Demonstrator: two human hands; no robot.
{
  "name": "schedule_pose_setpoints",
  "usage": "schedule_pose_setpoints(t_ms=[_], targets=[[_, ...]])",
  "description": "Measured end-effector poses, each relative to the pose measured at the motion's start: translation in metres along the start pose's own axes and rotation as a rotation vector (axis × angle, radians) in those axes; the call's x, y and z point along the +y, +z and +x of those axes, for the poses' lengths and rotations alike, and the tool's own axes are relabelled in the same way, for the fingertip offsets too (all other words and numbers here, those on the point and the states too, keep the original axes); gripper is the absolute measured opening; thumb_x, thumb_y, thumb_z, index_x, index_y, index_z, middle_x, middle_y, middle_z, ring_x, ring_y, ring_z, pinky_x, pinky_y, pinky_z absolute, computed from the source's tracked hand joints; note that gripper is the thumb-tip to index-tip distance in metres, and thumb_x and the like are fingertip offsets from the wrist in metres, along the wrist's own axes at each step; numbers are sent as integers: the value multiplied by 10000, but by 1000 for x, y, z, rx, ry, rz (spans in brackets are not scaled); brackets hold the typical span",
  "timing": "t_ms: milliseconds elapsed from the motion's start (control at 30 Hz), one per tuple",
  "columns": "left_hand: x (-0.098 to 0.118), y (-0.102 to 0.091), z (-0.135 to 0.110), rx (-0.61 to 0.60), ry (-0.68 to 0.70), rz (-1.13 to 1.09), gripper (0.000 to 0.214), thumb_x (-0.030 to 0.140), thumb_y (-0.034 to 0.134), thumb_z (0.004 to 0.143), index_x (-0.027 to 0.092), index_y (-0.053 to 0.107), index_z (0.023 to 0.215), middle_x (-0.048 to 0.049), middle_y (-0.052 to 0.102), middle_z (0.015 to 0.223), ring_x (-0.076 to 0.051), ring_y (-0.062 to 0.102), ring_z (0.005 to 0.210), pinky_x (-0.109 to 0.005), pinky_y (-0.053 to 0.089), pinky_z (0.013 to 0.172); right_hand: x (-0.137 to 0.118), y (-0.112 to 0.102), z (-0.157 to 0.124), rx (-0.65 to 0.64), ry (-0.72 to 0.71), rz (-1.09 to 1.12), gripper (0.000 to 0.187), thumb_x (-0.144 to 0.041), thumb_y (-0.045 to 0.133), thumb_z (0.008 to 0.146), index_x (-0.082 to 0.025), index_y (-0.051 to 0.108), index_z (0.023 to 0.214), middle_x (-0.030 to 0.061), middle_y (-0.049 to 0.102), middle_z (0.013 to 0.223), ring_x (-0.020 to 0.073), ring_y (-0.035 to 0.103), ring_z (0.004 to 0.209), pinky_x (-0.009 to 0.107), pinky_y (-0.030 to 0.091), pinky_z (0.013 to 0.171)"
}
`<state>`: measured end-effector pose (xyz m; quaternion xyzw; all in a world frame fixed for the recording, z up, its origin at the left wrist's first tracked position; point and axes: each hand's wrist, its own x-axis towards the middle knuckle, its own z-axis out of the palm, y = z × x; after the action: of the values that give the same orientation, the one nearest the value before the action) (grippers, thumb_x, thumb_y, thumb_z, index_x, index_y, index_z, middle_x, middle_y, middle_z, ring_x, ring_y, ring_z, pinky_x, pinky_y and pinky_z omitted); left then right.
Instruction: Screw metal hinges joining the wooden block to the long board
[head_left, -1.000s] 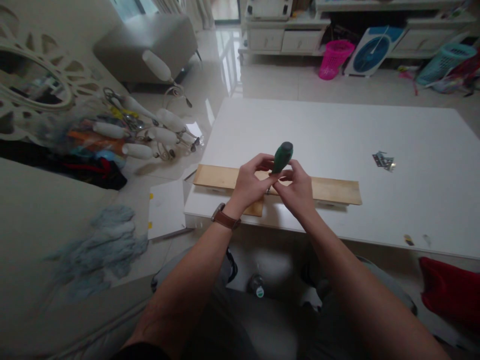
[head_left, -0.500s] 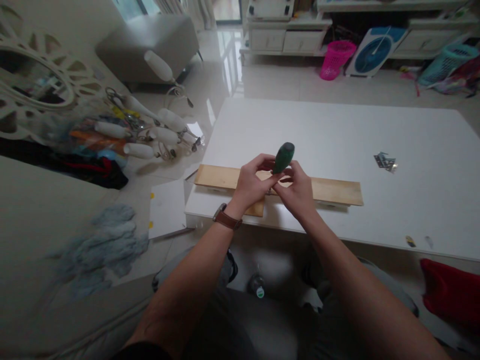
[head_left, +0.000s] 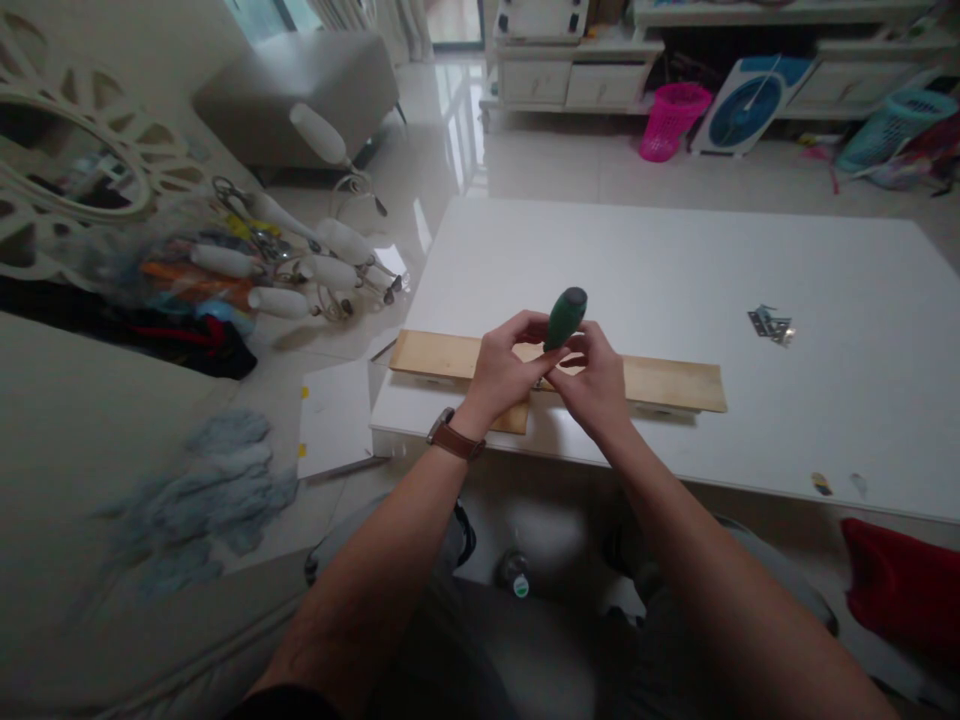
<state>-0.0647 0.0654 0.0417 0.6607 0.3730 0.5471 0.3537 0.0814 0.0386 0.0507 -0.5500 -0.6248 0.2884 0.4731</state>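
A screwdriver with a green handle (head_left: 565, 318) stands tilted between my hands, its dark butt end up. My left hand (head_left: 506, 368), with a brown-strapped watch on its wrist, is closed around the lower part of the handle. Close beside it, my right hand (head_left: 598, 385) has its fingers bent in a pinch below the handle; what they grip is hidden. A small metal piece (head_left: 538, 384) shows under the fingertips. Both hands are over a long wooden board (head_left: 675, 382), and a shorter wooden piece (head_left: 511, 416) juts toward me beneath my left hand. The screwdriver's tip is hidden.
The board rests on a white table (head_left: 637, 260). Small metal hardware (head_left: 771, 325) lies to the right, and two small pieces lie near the front edge. A white panel (head_left: 336, 415) is left of the table. A bottle (head_left: 515, 572) stands on the floor between my legs.
The screwdriver's handle has turned a little and its top has shifted slightly left and down. Both hands remain in nearly the same place on the board.
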Motion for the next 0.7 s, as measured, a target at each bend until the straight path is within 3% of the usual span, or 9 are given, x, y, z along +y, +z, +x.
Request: schedule_pose_setpoints(t_ms=[133, 533, 700], targets=[[0, 1, 0, 23, -4, 10, 337, 434, 905, 849, 226, 725, 1043, -27, 791, 980, -168, 756, 901, -334, 625, 843, 2, -1, 0, 17, 12, -26, 401, -208, 684, 772, -263, 633, 1165, -13, 778, 847, 211, 747, 772, 378, 608, 777], [1, 1, 1, 99, -34, -61, 308, 373, 894, 856, 228, 708, 1056, -24, 776, 981, -168, 753, 921, -340, 629, 866, 0, -2, 0, 6, -42, -1, 444, -194, 662, 761, -261, 633, 1200, 20, 801, 971, 234, 771, 892, 396, 611, 800], [-3, -1, 4, 228, -28, -34, 344, 372, 889, 856, 247, 682, 1100, -11, 746, 979, -159, 736, 926, -317, 629, 852, 11, -5, 3, -135, 18, -90, 407, -98, 586, 697, -233, 658, 1074, 67, 778, 1049, 252, 735, 964, 392, 589, 793]])
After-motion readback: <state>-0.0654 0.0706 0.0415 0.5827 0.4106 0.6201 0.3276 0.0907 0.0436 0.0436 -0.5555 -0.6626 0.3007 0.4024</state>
